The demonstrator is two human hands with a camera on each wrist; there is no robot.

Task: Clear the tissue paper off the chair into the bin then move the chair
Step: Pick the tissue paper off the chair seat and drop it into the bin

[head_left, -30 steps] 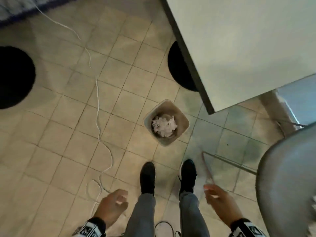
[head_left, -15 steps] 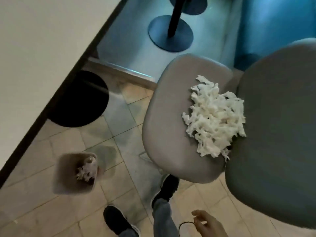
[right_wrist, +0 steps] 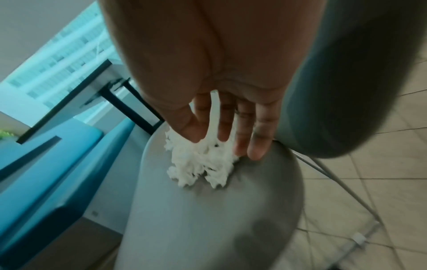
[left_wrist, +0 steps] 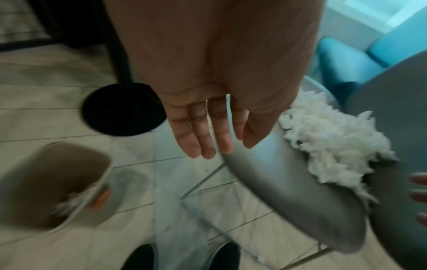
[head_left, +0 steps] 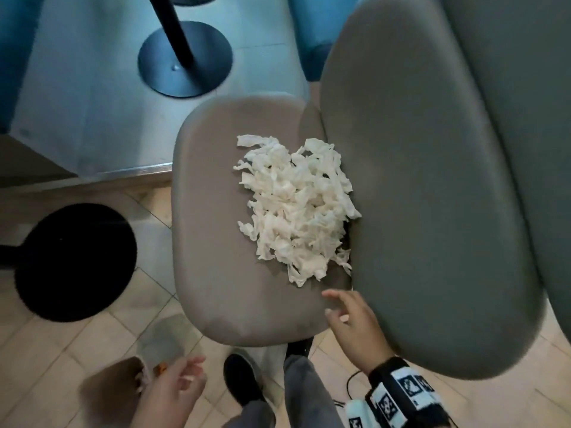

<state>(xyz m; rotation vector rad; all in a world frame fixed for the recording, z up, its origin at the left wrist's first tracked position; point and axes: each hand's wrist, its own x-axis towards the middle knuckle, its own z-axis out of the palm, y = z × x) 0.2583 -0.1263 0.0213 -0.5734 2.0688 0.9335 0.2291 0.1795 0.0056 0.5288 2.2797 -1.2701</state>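
Note:
A heap of shredded white tissue paper (head_left: 296, 205) (left_wrist: 328, 138) (right_wrist: 198, 164) lies on the grey seat of the chair (head_left: 216, 242) (right_wrist: 208, 219), against its backrest (head_left: 432, 211). My right hand (head_left: 333, 304) (right_wrist: 228, 140) hovers open over the seat's near edge, just short of the heap, holding nothing. My left hand (head_left: 188, 372) (left_wrist: 208, 144) hangs open and empty low at the left, above the floor beside the bin (head_left: 114, 387) (left_wrist: 53, 184). The beige bin holds some tissue and stands on the tiles left of my feet.
A black round table base (head_left: 74, 261) sits on the tiles left of the chair. Beyond it, on a raised step (head_left: 92, 118), stands another base with a post (head_left: 185, 57). Teal seating (right_wrist: 46, 164) lies past the chair. A thin metal chair leg frame (left_wrist: 208, 182) runs under the seat.
My view has swung from the bin on the floor to the chair. The right hand has risen to the seat's near edge; the left hand has come into view by the bin.

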